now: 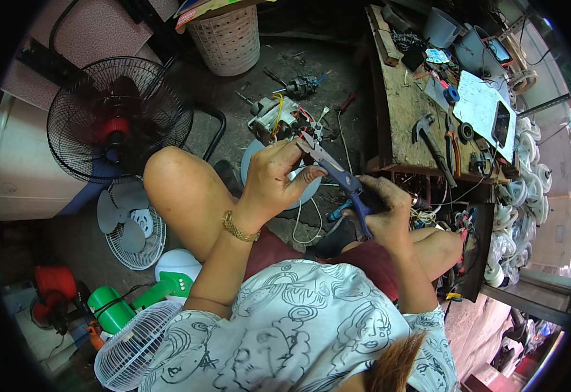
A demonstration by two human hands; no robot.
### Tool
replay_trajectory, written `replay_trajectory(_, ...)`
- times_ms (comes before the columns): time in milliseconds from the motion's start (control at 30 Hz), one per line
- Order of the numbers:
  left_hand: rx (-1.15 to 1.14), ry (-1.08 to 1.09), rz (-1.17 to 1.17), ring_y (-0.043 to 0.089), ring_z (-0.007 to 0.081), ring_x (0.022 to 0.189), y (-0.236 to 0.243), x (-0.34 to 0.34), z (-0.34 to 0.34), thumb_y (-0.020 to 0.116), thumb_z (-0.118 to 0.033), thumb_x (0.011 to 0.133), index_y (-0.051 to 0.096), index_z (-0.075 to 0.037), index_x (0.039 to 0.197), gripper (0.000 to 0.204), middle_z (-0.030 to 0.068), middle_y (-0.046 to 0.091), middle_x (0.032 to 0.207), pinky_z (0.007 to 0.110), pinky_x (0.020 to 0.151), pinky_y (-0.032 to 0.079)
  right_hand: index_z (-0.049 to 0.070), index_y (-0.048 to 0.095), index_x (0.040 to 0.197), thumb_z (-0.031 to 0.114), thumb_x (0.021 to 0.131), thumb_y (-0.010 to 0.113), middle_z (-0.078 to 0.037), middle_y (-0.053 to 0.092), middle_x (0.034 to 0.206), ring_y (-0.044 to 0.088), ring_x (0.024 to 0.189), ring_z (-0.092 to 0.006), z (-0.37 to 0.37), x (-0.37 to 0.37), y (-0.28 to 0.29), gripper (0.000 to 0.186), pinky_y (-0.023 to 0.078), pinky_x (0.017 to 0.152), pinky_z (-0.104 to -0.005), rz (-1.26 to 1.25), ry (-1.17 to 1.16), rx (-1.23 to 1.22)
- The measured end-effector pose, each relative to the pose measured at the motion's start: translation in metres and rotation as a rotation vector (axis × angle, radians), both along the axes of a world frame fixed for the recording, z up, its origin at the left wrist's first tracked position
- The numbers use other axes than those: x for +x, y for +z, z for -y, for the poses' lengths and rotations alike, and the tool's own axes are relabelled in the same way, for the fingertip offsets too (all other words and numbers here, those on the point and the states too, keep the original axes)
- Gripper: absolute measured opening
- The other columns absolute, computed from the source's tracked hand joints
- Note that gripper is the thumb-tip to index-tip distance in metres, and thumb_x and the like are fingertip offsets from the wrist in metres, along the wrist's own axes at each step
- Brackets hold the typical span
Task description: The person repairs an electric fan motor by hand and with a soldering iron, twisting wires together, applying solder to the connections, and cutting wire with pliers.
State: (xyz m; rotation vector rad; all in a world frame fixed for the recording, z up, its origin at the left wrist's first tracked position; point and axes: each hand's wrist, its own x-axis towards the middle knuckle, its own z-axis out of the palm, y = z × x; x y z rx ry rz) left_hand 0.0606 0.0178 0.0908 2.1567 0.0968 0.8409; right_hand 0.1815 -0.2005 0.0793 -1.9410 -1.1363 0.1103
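My right hand (388,208) is wrapped round a blue-handled cutting tool (343,176) with flat grey jaws, which points up and to the left. Its jaws reach the fingertips of my left hand (275,173). The left thumb and fingers are closed together there; whatever they pinch is too small to make out. Just beyond that hand lies a silver electric motor (276,117) with a yellow wire looped over it and thin wires around its right side. Partly hidden under my hands is a pale round disc (251,157).
A wooden workbench (396,124) at the right holds a hammer (434,145), orange-handled pliers (451,140) and papers. A black caged fan (120,117) stands at left, with loose blades and white grilles below it. A second motor (303,85) and a screwdriver (347,103) lie on the floor ahead.
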Motion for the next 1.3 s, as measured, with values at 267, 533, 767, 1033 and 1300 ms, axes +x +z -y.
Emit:
replay_trajectory(267,-0.110,0.080,0.090,0.057,0.0264,0.055,-0.021,0.006,-0.003,0.085,-0.026,0.079,0.062,-0.003,0.080,0.032,0.0089,0.061,0.067,0.036,0.053,0.043,-0.006,0.070,0.113,0.018,0.059,0.100,-0.008,0.072,0.099,0.067,0.089,-0.0151,-0.010,-0.025,-0.023,0.066,0.055,0.083,-0.0294,-0.288,-0.007,0.079)
replay_trajectory(533,-0.101,0.177,0.021,0.058,0.0168,0.064,-0.016,-0.003,0.003,0.088,-0.025,0.077,0.069,-0.007,0.101,0.036,0.0045,0.062,0.074,0.032,0.056,0.043,-0.001,0.068,0.123,0.016,0.065,0.097,-0.010,0.073,0.105,0.066,0.093,-0.0133,-0.007,-0.001,-0.015,0.066,0.053,0.085,-0.0279,-0.232,-0.259,0.221)
replay_trajectory(767,-0.479,0.070,0.107,0.056,0.0066,0.096,-0.015,-0.052,-0.007,0.073,-0.006,0.091,0.046,-0.003,0.147,0.063,0.0070,0.061,0.126,0.017,0.071,0.046,0.000,0.063,0.132,0.013,0.080,0.078,-0.022,0.067,0.119,0.062,0.111,-0.0397,0.131,0.203,-0.030,0.055,0.046,0.101,-0.0452,0.495,-0.765,-0.322)
replay_trajectory(1033,-0.735,0.248,-0.115,0.062,0.0101,0.091,-0.057,-0.072,0.003,0.059,0.002,0.097,0.051,-0.002,0.132,0.036,0.0101,0.059,0.123,0.023,0.071,0.057,-0.001,0.072,0.115,0.020,0.085,0.075,-0.024,0.071,0.112,0.064,0.109,-0.0411,0.167,0.267,-0.079,0.036,0.050,0.093,-0.0469,0.535,-0.828,-0.495)
replay_trajectory(1300,-0.511,0.283,-0.543,0.063,0.0074,0.068,-0.070,-0.060,0.001,0.070,-0.008,0.095,0.067,-0.001,0.111,0.017,0.0053,0.070,0.094,0.021,0.054,0.048,-0.001,0.073,0.102,0.018,0.098,0.064,-0.016,0.073,0.094,0.068,0.084,-0.0271,0.088,0.161,-0.056,0.021,0.052,0.080,-0.0375,0.245,-0.631,0.078)
